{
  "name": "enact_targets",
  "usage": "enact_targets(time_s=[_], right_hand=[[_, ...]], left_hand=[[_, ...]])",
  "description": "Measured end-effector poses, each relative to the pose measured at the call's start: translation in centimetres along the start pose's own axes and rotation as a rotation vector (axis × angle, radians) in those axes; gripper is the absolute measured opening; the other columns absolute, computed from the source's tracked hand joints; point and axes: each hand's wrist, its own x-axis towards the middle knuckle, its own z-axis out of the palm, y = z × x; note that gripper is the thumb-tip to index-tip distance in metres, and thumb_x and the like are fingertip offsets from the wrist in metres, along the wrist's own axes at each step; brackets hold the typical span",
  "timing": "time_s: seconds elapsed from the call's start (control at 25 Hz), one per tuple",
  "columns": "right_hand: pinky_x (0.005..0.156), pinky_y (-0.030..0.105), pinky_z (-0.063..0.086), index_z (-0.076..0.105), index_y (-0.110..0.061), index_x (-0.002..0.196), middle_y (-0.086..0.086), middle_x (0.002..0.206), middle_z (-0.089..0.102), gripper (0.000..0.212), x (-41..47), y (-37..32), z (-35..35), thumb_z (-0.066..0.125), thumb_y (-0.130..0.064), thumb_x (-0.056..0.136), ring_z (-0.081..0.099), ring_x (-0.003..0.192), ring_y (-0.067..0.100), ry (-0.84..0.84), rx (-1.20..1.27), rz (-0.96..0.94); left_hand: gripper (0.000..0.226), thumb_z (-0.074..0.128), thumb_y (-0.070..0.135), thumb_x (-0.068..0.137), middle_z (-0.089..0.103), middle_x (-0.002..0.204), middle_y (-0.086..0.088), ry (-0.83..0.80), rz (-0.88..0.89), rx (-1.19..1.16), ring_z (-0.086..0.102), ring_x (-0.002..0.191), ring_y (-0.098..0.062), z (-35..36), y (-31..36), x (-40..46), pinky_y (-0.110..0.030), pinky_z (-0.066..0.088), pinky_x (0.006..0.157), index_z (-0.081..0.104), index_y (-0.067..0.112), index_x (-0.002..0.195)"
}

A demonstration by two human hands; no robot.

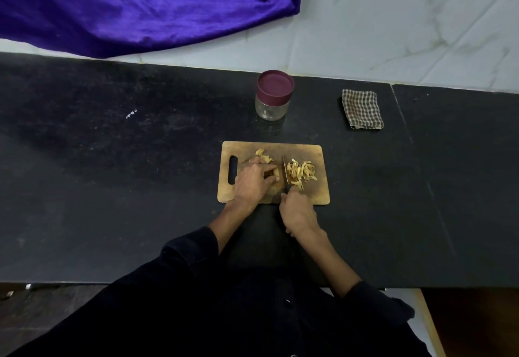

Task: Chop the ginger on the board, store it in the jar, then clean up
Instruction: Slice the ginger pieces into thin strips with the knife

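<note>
Near edge: right hand (298,212) wrapped round knife (286,174) handle, blade down on wooden board (318,195). Left hand (252,179) fingers curled, pinning uncut ginger (273,173) left of blade (mostly hidden under fingers). Chopped ginger strips (302,173) piled right of blade. Farther back on black counter (112,160): jar (273,95), maroon lid on, upright. Checked cloth (362,109) folded, right of jar.

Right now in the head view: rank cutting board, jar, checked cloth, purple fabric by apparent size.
1. purple fabric, cropped by the frame
2. cutting board
3-4. jar and checked cloth: look alike, not ranking them.
</note>
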Motion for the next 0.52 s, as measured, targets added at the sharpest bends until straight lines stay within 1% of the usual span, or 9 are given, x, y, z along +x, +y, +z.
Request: enact_targets(time_s=[0.04, 0.12, 0.2, 0.28, 0.4, 0.44, 0.52], right_hand=[[0.073, 0.049, 0.059, 0.046, -0.007, 0.12, 0.015, 0.103, 0.064, 0.029, -0.1, 0.1, -0.1, 0.037, -0.03, 0.105, 0.068, 0.085, 0.031, -0.005, 0.012, -0.002], [0.063, 0.045, 0.061, 0.044, -0.01, 0.116, 0.013, 0.092, 0.064, 0.025, -0.5, 0.6, -0.3, 0.036, -0.031, 0.106, 0.069, 0.07, 0.027, -0.023, 0.027, 0.002], [0.06, 0.044, 0.061, 0.044, -0.012, 0.111, 0.011, 0.086, 0.064, 0.023, -0.8, 0.9, -0.5, 0.035, -0.032, 0.106, 0.069, 0.062, 0.025, -0.041, 0.043, 0.003], [0.057, 0.044, 0.061, 0.043, -0.014, 0.105, 0.01, 0.082, 0.065, 0.021, -1.2, 1.0, -0.7, 0.035, -0.033, 0.106, 0.069, 0.057, 0.024, -0.054, 0.049, 0.001], [0.055, 0.04, 0.06, 0.042, -0.016, 0.103, 0.008, 0.083, 0.063, 0.019, -1.4, 0.9, -0.7, 0.035, -0.034, 0.106, 0.068, 0.055, 0.022, -0.065, 0.039, -0.035], [0.056, 0.04, 0.06, 0.042, -0.017, 0.104, 0.006, 0.083, 0.063, 0.018, -1.4, 0.8, -0.6, 0.036, -0.033, 0.106, 0.068, 0.056, 0.021, -0.067, 0.034, -0.047], [0.063, 0.045, 0.061, 0.042, -0.017, 0.108, 0.006, 0.084, 0.062, 0.018, -1.3, 0.7, -0.5, 0.036, -0.033, 0.106, 0.069, 0.063, 0.023, -0.066, 0.029, -0.067]], left_hand=[[0.037, 0.068, 0.026, 0.086, 0.054, 0.125, 0.0, -0.003, 0.004, 0.004, 0.051, 0.116, -0.018, -0.1, 0.0, 0.0, -0.038, 0.046, 0.095, 0.064, 0.022, 0.122], [0.039, 0.067, 0.026, 0.087, 0.052, 0.126, 0.0, -0.014, 0.015, 0.003, 0.05, 0.118, -0.018, -0.1, -0.1, 0.0, -0.04, 0.046, 0.096, 0.062, 0.022, 0.125], [0.045, 0.068, 0.027, 0.086, 0.052, 0.129, 0.0, -0.017, 0.021, -0.011, 0.049, 0.119, -0.019, 0.0, -0.4, 0.0, -0.043, 0.046, 0.097, 0.058, 0.023, 0.129], [0.048, 0.07, 0.027, 0.084, 0.054, 0.128, 0.001, -0.009, 0.028, -0.04, 0.051, 0.118, -0.018, 0.2, -0.8, 0.0, -0.044, 0.047, 0.095, 0.057, 0.023, 0.13], [0.04, 0.067, 0.027, 0.086, 0.056, 0.125, 0.001, 0.004, 0.035, -0.078, 0.054, 0.113, -0.018, 0.5, -0.8, 0.2, -0.043, 0.049, 0.092, 0.061, 0.022, 0.125], [0.036, 0.066, 0.027, 0.087, 0.056, 0.124, 0.002, 0.01, 0.028, -0.073, 0.054, 0.113, -0.018, 0.4, -0.7, 0.2, -0.043, 0.049, 0.092, 0.063, 0.022, 0.123], [0.033, 0.065, 0.027, 0.088, 0.056, 0.124, 0.002, 0.02, 0.018, -0.055, 0.054, 0.113, -0.018, 0.4, -0.6, 0.2, -0.043, 0.049, 0.092, 0.064, 0.024, 0.121]])
